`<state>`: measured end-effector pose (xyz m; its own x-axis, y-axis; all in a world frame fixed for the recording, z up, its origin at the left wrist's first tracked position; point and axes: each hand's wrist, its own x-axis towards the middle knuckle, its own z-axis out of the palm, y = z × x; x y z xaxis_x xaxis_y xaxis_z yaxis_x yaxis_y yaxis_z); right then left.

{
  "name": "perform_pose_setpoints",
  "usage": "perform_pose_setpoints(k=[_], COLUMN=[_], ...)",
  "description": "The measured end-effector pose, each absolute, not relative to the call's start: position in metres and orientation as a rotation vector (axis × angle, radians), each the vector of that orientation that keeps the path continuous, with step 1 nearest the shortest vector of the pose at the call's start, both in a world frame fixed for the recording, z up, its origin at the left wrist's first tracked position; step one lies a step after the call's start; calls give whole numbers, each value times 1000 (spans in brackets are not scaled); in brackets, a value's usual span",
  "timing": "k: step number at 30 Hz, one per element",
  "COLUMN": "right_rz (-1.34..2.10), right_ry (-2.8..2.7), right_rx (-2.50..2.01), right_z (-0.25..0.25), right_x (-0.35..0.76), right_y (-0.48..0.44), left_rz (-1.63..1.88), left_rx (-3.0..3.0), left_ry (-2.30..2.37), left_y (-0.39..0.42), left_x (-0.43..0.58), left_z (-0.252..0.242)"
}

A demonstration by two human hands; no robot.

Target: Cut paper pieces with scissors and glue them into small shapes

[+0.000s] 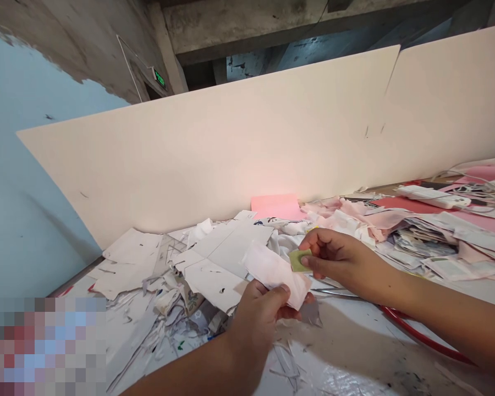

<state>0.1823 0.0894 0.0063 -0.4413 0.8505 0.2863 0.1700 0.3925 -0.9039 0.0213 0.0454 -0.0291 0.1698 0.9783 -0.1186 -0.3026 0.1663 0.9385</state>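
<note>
Fingers (pixel 325 246) of the right hand (pixel 346 258) pinch one small green block (pixel 300 260) against one folded pale pink cloth (pixel 272 272), which the fingers (pixel 268 294) of the left hand (pixel 258 322) grip above the table (pixel 355 352). No line shows on the cloth. One pink sheet (pixel 276 206) and one white power strip (pixel 433 197) lie beyond, past heaped, uncounted paper scraps (pixel 132 264).
</note>
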Motion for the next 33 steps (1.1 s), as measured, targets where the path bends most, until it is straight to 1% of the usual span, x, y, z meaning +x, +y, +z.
perform_pose_setpoints(k=[5, 10, 13, 19, 23, 28, 33], right_rz=[1054, 1238, 1294, 1167, 1190, 1135, 1175], right_ry=[-1815, -1768, -1724, -1788, -1868, -1922, -1940], right_rx=[-894, -836, -794, -891, -974, -1052, -1057], right_z=[8, 14, 14, 13, 14, 14, 16], right_x=[182, 184, 186, 182, 179, 177, 177], right_y=[89, 89, 90, 85, 81, 79, 79], left_rz=[1173, 1214, 1227, 1210, 1177, 1166, 1139], left_rx=[936, 949, 953, 1002, 967, 964, 937], left_ry=[970, 930, 915, 959, 968, 998, 1074], left_y=[46, 45, 44, 43, 43, 43, 42], left_x=[22, 23, 23, 22, 22, 22, 23], left_z=[-30, -29, -29, -29, -29, -30, -30])
